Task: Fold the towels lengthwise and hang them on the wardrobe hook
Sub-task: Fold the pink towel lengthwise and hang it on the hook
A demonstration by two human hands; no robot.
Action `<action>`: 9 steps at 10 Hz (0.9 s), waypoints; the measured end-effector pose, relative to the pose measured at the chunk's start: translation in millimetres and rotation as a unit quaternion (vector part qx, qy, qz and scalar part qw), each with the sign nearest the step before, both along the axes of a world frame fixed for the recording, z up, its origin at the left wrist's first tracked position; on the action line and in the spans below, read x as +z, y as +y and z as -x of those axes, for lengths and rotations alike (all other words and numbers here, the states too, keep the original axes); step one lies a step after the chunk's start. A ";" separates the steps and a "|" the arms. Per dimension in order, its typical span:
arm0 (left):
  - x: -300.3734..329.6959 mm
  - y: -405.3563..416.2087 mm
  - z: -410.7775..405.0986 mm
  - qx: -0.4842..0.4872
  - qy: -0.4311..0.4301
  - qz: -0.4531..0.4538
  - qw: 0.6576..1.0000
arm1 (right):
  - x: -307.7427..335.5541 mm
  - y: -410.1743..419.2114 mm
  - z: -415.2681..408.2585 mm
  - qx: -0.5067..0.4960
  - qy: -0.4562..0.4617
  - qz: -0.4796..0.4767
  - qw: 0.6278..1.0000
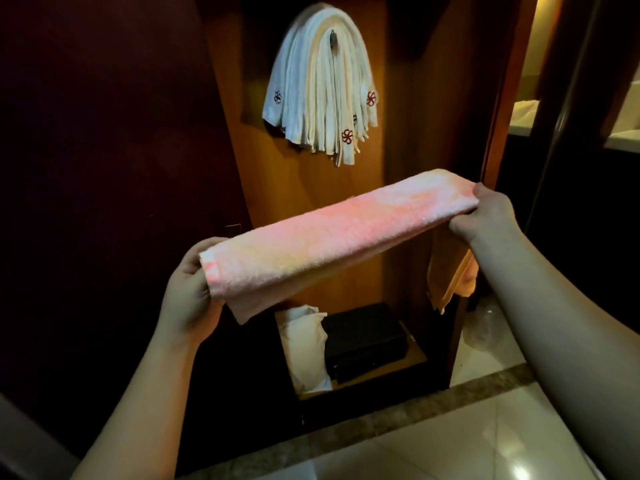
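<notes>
Hung towels (322, 88) above black case (363, 341)

Count, head view: two hands, left hand (188, 289) at 8 o'clock and right hand (485, 216) at 3 o'clock. One folded towel (332, 237) between them. One bundle of hung towels (320, 88) at 12 o'clock, individual number unclear; four red emblems visible. One black case (367, 341) at 6 o'clock.

Folded towel (332, 233), a long pale pink strip, stretched level across the open wardrobe (398, 98); above it, white towels (320, 91) with red emblems draped over the hook (333, 39).
</notes>
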State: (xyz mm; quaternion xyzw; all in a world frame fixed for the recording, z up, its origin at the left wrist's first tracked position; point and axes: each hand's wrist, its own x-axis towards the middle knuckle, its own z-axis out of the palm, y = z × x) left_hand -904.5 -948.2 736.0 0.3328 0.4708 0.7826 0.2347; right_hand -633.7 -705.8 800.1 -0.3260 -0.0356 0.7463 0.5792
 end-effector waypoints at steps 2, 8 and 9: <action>-19.7 -10.0 10.3 -0.055 -0.055 0.008 0.997 | -10.2 3.1 2.0 0.022 -0.043 -0.013 0.999; -63.3 25.3 -6.8 -0.076 -0.167 0.177 0.967 | -51.3 17.4 -29.9 0.115 -0.383 -0.251 0.882; -94.7 42.3 -1.0 -0.024 -0.163 0.254 0.953 | -55.3 18.9 -25.6 0.130 -0.419 -0.271 0.857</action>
